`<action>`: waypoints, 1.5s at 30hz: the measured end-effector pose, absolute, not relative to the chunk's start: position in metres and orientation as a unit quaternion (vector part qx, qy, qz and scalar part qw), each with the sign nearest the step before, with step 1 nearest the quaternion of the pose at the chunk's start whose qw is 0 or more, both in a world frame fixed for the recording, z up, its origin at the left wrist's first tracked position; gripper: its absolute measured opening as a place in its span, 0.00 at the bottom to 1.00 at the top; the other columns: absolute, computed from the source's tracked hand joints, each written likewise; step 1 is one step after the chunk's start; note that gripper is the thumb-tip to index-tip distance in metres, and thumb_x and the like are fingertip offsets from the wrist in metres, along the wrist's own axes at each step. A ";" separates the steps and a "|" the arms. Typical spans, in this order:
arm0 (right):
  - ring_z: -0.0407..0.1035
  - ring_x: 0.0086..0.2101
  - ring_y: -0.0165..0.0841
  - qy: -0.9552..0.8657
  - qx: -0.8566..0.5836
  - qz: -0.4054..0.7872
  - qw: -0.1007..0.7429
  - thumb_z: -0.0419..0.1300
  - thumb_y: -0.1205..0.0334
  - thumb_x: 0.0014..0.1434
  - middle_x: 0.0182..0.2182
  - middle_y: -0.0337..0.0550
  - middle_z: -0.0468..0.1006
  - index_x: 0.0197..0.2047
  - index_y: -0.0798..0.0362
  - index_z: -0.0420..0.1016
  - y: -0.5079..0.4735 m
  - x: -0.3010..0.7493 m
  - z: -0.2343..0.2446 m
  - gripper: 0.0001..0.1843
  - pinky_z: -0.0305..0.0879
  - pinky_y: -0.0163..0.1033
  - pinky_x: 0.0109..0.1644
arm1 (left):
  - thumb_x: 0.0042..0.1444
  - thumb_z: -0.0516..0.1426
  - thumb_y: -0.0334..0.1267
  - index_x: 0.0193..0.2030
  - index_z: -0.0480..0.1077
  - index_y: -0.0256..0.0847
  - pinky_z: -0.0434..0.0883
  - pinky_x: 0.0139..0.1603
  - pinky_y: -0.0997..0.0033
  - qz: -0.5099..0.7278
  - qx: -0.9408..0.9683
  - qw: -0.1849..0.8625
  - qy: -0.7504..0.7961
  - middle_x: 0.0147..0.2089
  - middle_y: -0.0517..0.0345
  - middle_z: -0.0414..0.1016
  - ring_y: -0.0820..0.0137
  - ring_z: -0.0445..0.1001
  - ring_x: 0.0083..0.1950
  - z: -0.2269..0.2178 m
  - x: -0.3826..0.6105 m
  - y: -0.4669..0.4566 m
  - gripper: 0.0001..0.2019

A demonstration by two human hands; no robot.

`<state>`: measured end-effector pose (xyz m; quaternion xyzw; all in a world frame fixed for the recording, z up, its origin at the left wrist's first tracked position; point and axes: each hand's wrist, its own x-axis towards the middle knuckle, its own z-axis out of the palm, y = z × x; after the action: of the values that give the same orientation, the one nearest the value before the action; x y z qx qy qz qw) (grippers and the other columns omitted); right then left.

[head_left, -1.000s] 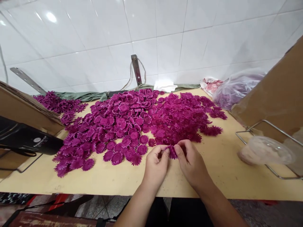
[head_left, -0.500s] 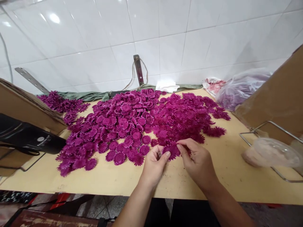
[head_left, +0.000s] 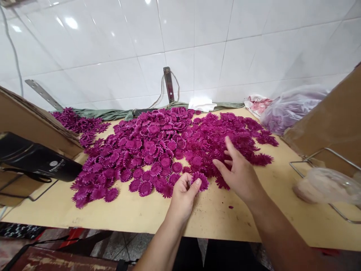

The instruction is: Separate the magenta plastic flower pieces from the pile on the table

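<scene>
My left hand (head_left: 184, 195) pinches one purple fabric flower (head_left: 199, 180) between thumb and fingers, just above the near part of the wooden table (head_left: 141, 212). My right hand (head_left: 239, 174) is open with fingers spread, reaching over the right pile of purple flowers (head_left: 225, 137). A second, tidier pile of flowers (head_left: 141, 150) spreads to the left of both hands. A tiny purple scrap (head_left: 230, 207) lies on the table below my right hand.
A black device (head_left: 36, 160) and a cardboard box (head_left: 25, 120) sit at the left, more flowers (head_left: 76, 122) behind them. At the right stand a cardboard sheet (head_left: 332, 116), a wire rack (head_left: 324, 180) with a clear bag, and a plastic bag (head_left: 290, 107). White tiled wall behind.
My right hand let go of the flower both hands were holding and moved up to the right pile, fingers spreading. My left hand keeps the flower.
</scene>
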<state>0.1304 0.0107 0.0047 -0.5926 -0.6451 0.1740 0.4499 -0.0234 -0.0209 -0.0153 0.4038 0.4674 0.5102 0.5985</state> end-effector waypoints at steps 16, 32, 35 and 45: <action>0.64 0.25 0.31 -0.634 -0.540 0.319 0.452 0.53 0.62 0.52 0.23 0.39 0.70 0.24 0.53 0.68 -0.012 0.102 -0.004 0.07 0.60 0.35 0.27 | 0.41 0.62 0.52 0.24 0.62 0.38 0.58 0.29 0.76 0.491 0.440 0.611 0.438 0.22 0.66 0.61 0.77 0.59 0.26 -0.016 -0.023 -0.021 0.19; 0.71 0.29 0.30 -0.406 -0.434 0.609 0.526 0.66 0.56 0.43 0.33 0.41 0.78 0.31 0.50 0.68 0.005 0.130 -0.002 0.14 0.68 0.37 0.34 | 0.43 0.62 0.48 0.29 0.67 0.38 0.63 0.36 0.73 0.502 0.433 0.603 0.444 0.28 0.60 0.70 0.73 0.65 0.31 -0.004 -0.033 -0.031 0.15; 0.68 0.26 0.28 -0.383 -0.428 0.633 0.518 0.68 0.57 0.41 0.28 0.36 0.76 0.31 0.50 0.68 0.001 0.126 -0.003 0.15 0.66 0.35 0.31 | 0.44 0.62 0.47 0.30 0.68 0.38 0.64 0.37 0.73 0.499 0.432 0.613 0.433 0.29 0.59 0.70 0.72 0.66 0.32 -0.005 -0.032 -0.030 0.15; 0.67 0.27 0.26 -0.372 -0.473 0.581 0.548 0.70 0.49 0.37 0.24 0.36 0.75 0.25 0.50 0.77 0.006 0.126 -0.009 0.16 0.66 0.32 0.33 | 0.42 0.64 0.46 0.28 0.69 0.38 0.64 0.36 0.74 0.510 0.411 0.613 0.442 0.27 0.61 0.70 0.74 0.66 0.30 -0.008 -0.035 -0.029 0.15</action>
<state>0.1257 0.0055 -0.0091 -0.4726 -0.3717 0.5811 0.5484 -0.0351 -0.0292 -0.0075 0.4114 0.4415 0.5102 0.6128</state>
